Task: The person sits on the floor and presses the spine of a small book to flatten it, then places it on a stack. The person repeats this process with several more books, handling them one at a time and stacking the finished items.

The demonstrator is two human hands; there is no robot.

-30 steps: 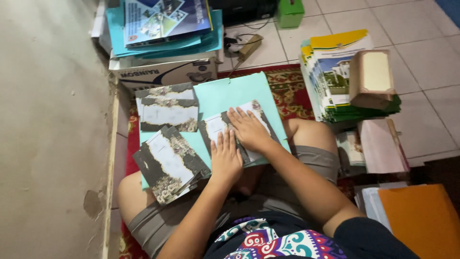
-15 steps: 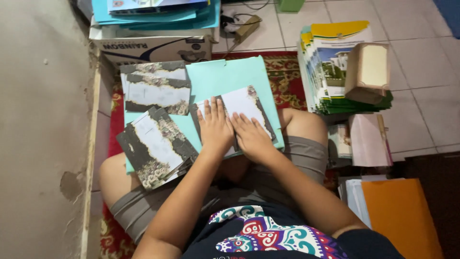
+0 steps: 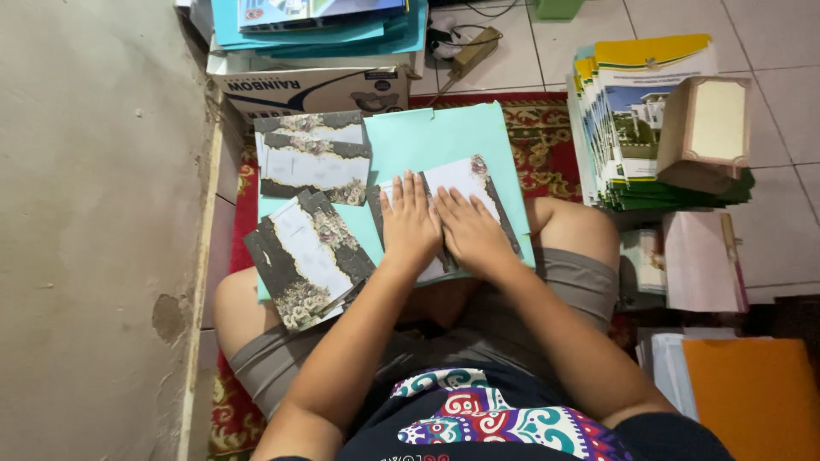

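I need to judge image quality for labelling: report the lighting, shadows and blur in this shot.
Head view: soft, even light, no glare; the left hand and right hand pressing the card are sharp; faint shadow lies under the forearms; the wall looks evenly lit; the orange folder is cut by the frame's edge.

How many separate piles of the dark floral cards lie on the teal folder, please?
3: one under both hands, one at the teal folder's far left corner, one at its near left. Cards beneath stay hidden.

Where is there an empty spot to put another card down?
Bare teal folder shows above the hands, right of the upper card stack. Bare tiles lie far right. Crowded: lower card stack at left, and booklets at right.
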